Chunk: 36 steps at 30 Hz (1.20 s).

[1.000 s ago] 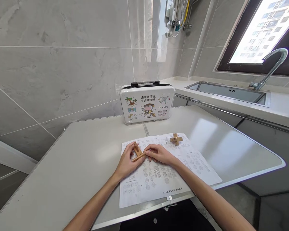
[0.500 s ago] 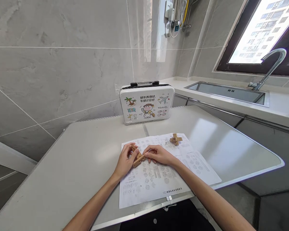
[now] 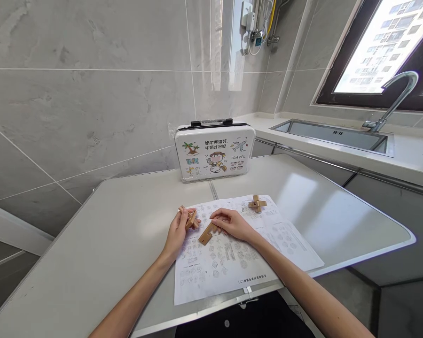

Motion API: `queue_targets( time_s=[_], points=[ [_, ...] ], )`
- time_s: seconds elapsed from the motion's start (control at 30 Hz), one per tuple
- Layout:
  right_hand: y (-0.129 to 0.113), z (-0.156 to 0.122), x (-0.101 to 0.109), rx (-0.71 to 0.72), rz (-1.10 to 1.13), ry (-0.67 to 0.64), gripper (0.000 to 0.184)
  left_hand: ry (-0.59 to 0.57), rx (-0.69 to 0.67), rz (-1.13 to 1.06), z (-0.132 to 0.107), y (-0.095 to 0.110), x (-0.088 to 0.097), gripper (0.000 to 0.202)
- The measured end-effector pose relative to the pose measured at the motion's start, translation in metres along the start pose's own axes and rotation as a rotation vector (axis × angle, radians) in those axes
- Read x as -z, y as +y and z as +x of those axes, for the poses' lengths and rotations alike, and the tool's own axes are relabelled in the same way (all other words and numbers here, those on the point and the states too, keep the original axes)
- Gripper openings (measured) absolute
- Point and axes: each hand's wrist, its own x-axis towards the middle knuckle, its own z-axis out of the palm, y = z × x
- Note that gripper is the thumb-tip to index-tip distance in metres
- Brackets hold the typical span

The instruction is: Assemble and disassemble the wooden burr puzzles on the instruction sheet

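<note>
Head view: left hand [image 3: 178, 231] was clamped on crossed wooden pieces [image 3: 189, 218], fingertips pinching them at the instruction sheet's [image 3: 239, 267] left edge. Right hand [image 3: 233, 224] gripped a notched wooden bar [image 3: 207, 233] (angled down over the sheet), near the crossed pieces but apart.

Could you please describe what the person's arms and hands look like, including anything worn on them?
The left arm and right arm are bare for as far as they show: no sleeves, watch or bracelet. The left hand and right hand wear no gloves, and I can make out no rings. Dark clothing with a pale button shows between the arms.
</note>
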Motion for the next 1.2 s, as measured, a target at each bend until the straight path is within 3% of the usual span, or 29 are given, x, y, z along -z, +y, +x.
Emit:
queue_targets(
  time_s=[0.17,0.37,0.57,0.87,1.2],
  points=[
    [0.008,0.002,-0.001,0.104,-0.367,0.164,0.024,-0.012,0.049,-0.127,0.002,0.001,-0.002,0.055],
    [0.014,-0.001,-0.003,0.254,-0.587,0.15,0.015,-0.052,0.102,-0.215,0.001,0.004,-0.004,0.058],
    [0.01,-0.003,-0.005,0.304,-0.536,0.133,0.016,-0.186,0.12,-0.173,-0.002,0.004,-0.003,0.059],
    [-0.016,-0.009,-0.01,0.412,-0.342,0.02,0.06,-0.218,0.09,-0.104,-0.004,-0.007,-0.005,0.058],
    [-0.005,-0.008,-0.016,0.513,-0.395,0.025,0.042,-0.206,-0.043,0.126,-0.007,-0.006,-0.006,0.046]
  ],
)
